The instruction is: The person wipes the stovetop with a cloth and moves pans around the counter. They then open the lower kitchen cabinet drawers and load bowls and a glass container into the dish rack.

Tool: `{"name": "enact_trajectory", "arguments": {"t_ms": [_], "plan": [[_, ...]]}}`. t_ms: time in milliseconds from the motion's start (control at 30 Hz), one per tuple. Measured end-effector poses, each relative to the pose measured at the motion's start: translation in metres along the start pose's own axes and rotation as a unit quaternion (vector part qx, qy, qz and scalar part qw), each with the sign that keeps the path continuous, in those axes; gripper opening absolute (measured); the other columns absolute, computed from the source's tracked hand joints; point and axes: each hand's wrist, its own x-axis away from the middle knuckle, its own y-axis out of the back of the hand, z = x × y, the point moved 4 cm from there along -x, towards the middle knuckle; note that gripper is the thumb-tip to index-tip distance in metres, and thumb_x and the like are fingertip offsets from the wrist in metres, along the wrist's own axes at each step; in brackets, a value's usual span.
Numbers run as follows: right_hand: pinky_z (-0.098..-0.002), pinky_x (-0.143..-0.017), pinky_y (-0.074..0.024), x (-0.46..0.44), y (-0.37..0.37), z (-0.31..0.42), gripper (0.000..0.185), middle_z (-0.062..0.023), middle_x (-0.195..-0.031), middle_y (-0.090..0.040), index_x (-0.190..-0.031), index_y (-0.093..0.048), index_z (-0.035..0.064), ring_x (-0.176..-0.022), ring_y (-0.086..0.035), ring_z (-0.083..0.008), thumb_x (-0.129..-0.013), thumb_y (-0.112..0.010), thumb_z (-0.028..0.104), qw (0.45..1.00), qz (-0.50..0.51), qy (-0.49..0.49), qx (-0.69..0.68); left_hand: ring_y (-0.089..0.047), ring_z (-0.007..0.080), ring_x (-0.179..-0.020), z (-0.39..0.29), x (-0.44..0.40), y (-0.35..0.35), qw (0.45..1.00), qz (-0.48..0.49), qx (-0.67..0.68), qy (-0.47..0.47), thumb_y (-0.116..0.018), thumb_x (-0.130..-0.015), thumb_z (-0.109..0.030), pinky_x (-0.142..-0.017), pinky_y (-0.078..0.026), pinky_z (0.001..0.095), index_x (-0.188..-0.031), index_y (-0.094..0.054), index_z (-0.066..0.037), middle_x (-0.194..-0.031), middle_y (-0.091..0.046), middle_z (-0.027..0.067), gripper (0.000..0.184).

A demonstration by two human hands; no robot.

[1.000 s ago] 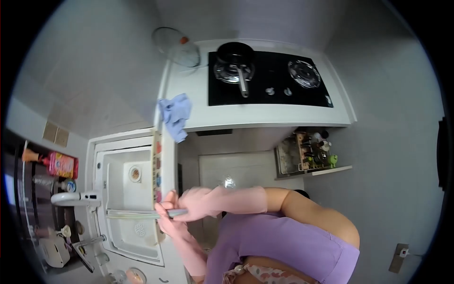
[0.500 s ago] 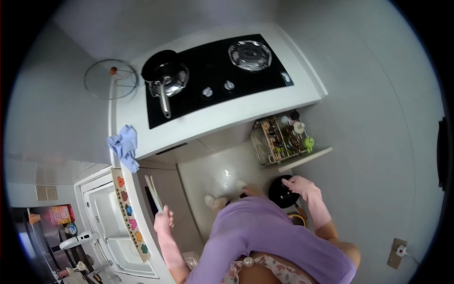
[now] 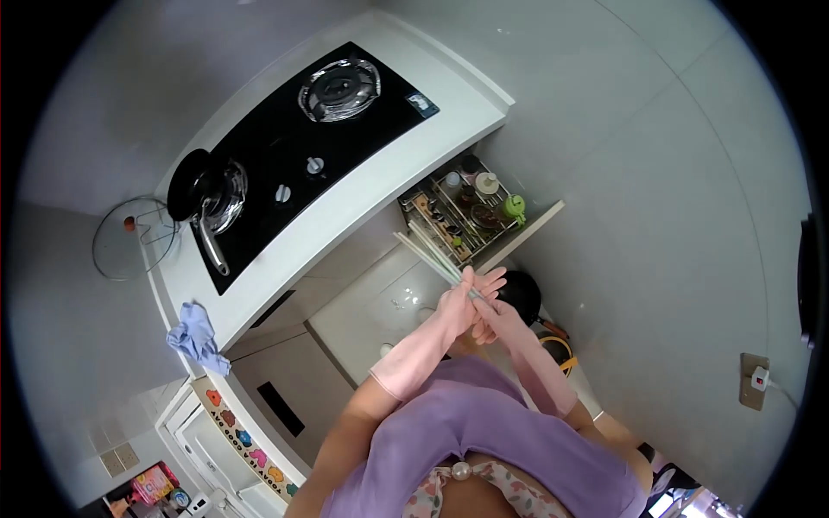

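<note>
Both my hands wear pink gloves and meet in front of me, above the floor beside a pull-out drawer basket [image 3: 499, 250]. A bundle of pale chopsticks [image 3: 429, 256] slants up and left from them. My right hand [image 3: 494, 312] is closed around the near ends. My left hand [image 3: 455, 311] lies against the chopsticks and the right hand, its fingers stretched out and spread. The overlapping hands partly hide the grip. In the basket stand a green-topped container [image 3: 515, 207], a white-lidded jar [image 3: 487, 183] and several other small items.
A black pot [image 3: 207, 194] rests on the left burner of the black hob [image 3: 268, 142]. A blue cloth [image 3: 197, 337] lies at the counter's left end, near the sink [image 3: 194, 432]. A black round pan [image 3: 521, 298] is low down, right of my hands.
My left hand has brought the chopsticks rightward from the sink side to the right hand. My right hand has left the black pan and closed on the chopsticks. The view has turned.
</note>
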Motion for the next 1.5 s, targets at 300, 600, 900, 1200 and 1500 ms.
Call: {"name": "enact_trajectory", "arguments": {"t_ms": [300, 600, 900, 1200, 1500], "plan": [[-0.0239, -0.044, -0.0364, -0.062, 0.043, 0.071, 0.048, -0.0029, -0.060, -0.054, -0.074, -0.054, 0.0074, -0.047, -0.050, -0.0126, -0.091, -0.051, 0.053, 0.998, -0.006, 0.002, 0.065, -0.044, 0.0304, -0.128, -0.029, -0.076, -0.009, 0.997, 0.014, 0.052, 0.054, -0.036, -0.098, -0.048, -0.094, -0.048, 0.0458, -0.095, -0.047, -0.007, -0.141, -0.043, 0.0116, 0.042], [-0.0301, -0.057, -0.0491, -0.263, 0.044, 0.113, 0.044, -0.0057, -0.079, -0.065, -0.092, -0.060, 0.0073, -0.066, -0.063, -0.0181, -0.092, -0.048, 0.050, 0.971, -0.014, -0.005, 0.239, -0.057, 0.0353, -0.112, -0.093, -0.207, 0.107, 0.989, -0.069, 0.127, 0.016, -0.026, -0.100, -0.044, -0.064, -0.053, 0.0607, -0.092, -0.050, -0.016, -0.124, -0.060, 0.0113, 0.038], [-0.0407, -0.097, -0.0432, -0.336, 0.021, 0.139, 0.063, -0.0128, -0.134, -0.051, -0.134, -0.047, 0.0116, -0.119, -0.053, -0.0302, -0.089, -0.045, 0.055, 0.897, -0.066, -0.145, 0.412, -0.066, 0.0270, -0.082, -0.129, -0.252, 0.191, 0.975, -0.124, 0.081, 0.168, -0.047, -0.093, -0.032, -0.067, -0.055, 0.0431, -0.092, -0.063, -0.008, -0.096, -0.068, 0.0110, 0.030], [-0.0389, -0.095, -0.0440, -0.292, 0.013, 0.200, 0.055, -0.0100, -0.131, -0.055, -0.129, -0.051, 0.0121, -0.115, -0.056, -0.0295, -0.092, -0.040, 0.052, 0.852, -0.035, -0.143, 0.503, -0.060, 0.0239, -0.059, -0.140, -0.242, 0.171, 0.933, -0.263, 0.169, 0.177, -0.051, -0.092, -0.037, -0.056, -0.052, 0.0419, -0.081, -0.055, -0.014, -0.074, -0.063, 0.0052, 0.027], [-0.0385, -0.084, -0.0467, -0.332, 0.028, 0.151, 0.048, -0.0116, -0.105, -0.067, -0.107, -0.065, 0.0019, -0.094, -0.062, -0.0258, -0.099, -0.036, 0.040, 0.896, 0.056, -0.130, 0.420, -0.052, 0.0165, -0.061, -0.112, -0.211, 0.151, 0.933, -0.340, 0.115, -0.008, -0.050, -0.093, -0.018, -0.069, -0.052, 0.0354, -0.102, -0.058, -0.007, -0.067, -0.051, -0.0024, 0.016]]}}
